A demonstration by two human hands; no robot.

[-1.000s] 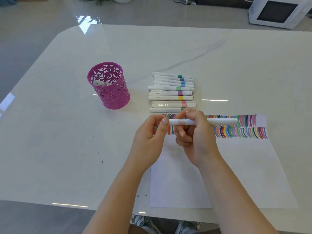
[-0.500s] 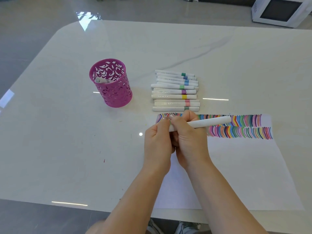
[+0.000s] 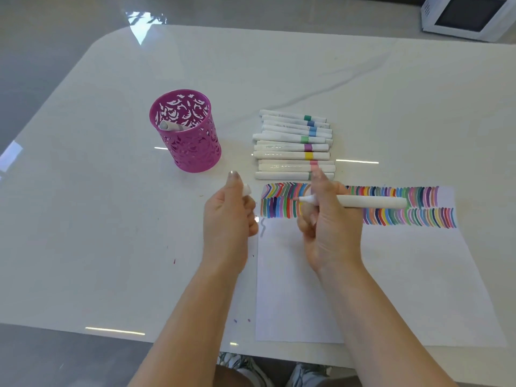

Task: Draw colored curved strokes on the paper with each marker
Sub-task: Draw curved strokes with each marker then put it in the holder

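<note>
My right hand (image 3: 326, 222) grips a white marker (image 3: 368, 201) that lies level above the paper (image 3: 363, 275), its uncapped tip pointing left. My left hand (image 3: 227, 216) is apart from it to the left and holds the marker's white cap (image 3: 246, 189) in curled fingers. Two rows of colored curved strokes (image 3: 405, 208) run along the paper's top edge. A short grey wavy stroke (image 3: 262, 227) sits below them at the paper's left edge.
Several capped white markers (image 3: 293, 146) with colored bands lie stacked just beyond the paper. A pink perforated pen cup (image 3: 187, 135) with one marker inside stands to the left. A white appliance (image 3: 469, 18) sits at the far right, off the white table (image 3: 97, 219).
The hands were together on the capped marker. Now they have parted: the left hand has pulled the cap off to the left, and the right hand keeps the marker body.
</note>
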